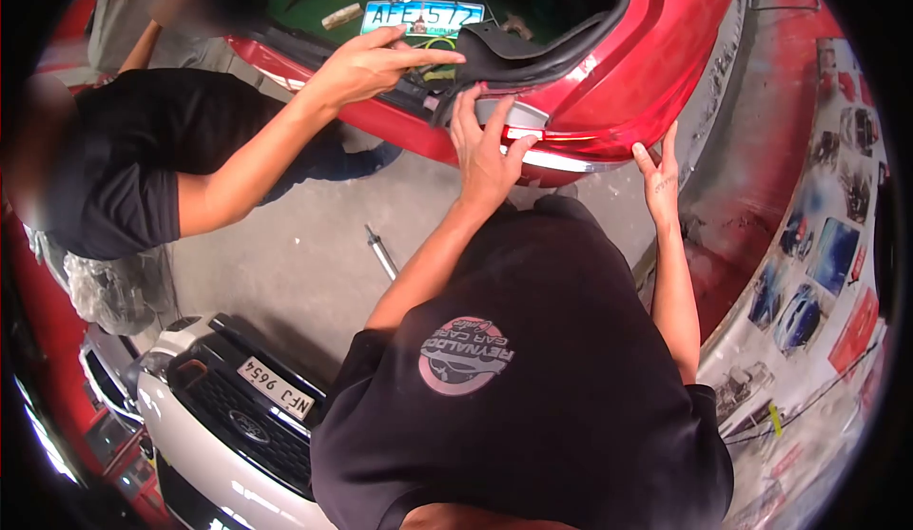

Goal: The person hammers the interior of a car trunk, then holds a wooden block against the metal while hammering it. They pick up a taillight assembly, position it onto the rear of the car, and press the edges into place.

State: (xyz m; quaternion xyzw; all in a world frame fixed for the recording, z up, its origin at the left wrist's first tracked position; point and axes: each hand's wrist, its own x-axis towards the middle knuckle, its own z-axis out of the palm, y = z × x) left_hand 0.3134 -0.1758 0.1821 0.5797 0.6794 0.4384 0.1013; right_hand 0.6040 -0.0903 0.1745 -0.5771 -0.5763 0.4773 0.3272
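Note:
My left hand (487, 148) presses its spread fingertips against a tail light (552, 136) at the rear corner of a red car (609, 74), beside the open trunk. Farther right, my right hand (660, 176) touches the outer end of the same light, thumb and fingers apart. A co-worker's hand (376, 62) reaches in from the left above the trunk edge, its index finger pointing toward a black trim piece (504, 53). Inside the trunk lies a blue and white licence plate (423, 18).
The co-worker in a black shirt (143, 140) is at the left. A white car front (219, 425) stands at lower left. On the grey floor (285, 254) lies a metal tool (380, 250). A banner with car pictures (808, 273) runs along the right.

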